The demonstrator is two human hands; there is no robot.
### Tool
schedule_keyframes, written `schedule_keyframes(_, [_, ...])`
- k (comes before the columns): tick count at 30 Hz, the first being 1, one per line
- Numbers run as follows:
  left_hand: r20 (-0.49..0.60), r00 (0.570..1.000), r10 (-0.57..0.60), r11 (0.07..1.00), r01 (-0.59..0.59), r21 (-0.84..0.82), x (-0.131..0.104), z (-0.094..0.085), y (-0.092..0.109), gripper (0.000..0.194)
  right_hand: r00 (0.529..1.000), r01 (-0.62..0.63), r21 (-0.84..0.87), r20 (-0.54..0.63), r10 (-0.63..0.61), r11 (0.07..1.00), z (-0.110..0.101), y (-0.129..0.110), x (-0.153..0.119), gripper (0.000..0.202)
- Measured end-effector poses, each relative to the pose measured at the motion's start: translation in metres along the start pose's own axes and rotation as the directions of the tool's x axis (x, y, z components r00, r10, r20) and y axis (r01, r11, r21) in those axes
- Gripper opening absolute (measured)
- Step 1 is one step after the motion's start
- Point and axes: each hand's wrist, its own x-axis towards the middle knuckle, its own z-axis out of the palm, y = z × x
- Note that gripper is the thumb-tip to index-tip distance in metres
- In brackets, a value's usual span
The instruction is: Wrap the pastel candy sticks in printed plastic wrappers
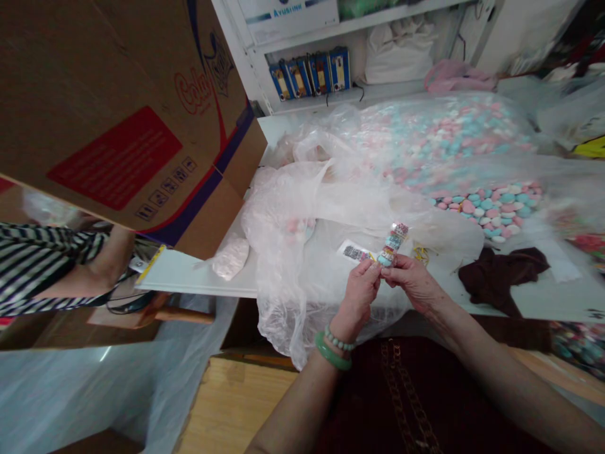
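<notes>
In the head view, my left hand (pixel 363 287) and my right hand (pixel 413 280) meet over the table, fingertips pinched at the lower end of a small clear candy packet (pixel 394 241). Pink, blue and white pieces are stacked inside it, and print shows on the wrap. A thin yellow strip shows near my left fingertips; whether it is held, I cannot tell. Just left of the packet lies a white printed label (pixel 354 251). Several yellow ties (pixel 420 254) lie close to my right hand. Beneath is crumpled clear plastic (pixel 302 271).
A large clear bag (pixel 444 135) of pastel candies stretches across the back, with loose candies (pixel 501 208) at its opening. A dark brown cloth (pixel 503 277) lies right. At left stands a tall cardboard box (pixel 142 113), with another person's arm (pixel 101 268) beyond it.
</notes>
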Motion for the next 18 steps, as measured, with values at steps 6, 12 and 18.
schedule_keyframes(6, [0.080, 0.995, 0.063, 0.991, -0.072, 0.112, 0.001, -0.006, -0.002, 0.034, 1.000, 0.012, -0.151, -0.009, -0.013, 0.988, -0.004, 0.001, -0.005, 0.015])
schedule_keyframes(12, [0.327, 0.906, -0.269, 0.963, 0.258, 0.078, -0.010, -0.017, 0.020, 0.032, 0.999, 0.038, -0.171, 0.013, -0.036, 0.985, -0.007, -0.005, -0.021, 0.014])
schedule_keyframes(18, [0.556, 0.747, -0.365, 0.886, 0.462, -0.039, -0.017, -0.030, 0.015, 0.036, 0.972, 0.235, -0.602, 0.119, -0.205, 0.763, -0.010, -0.017, -0.043, 0.026])
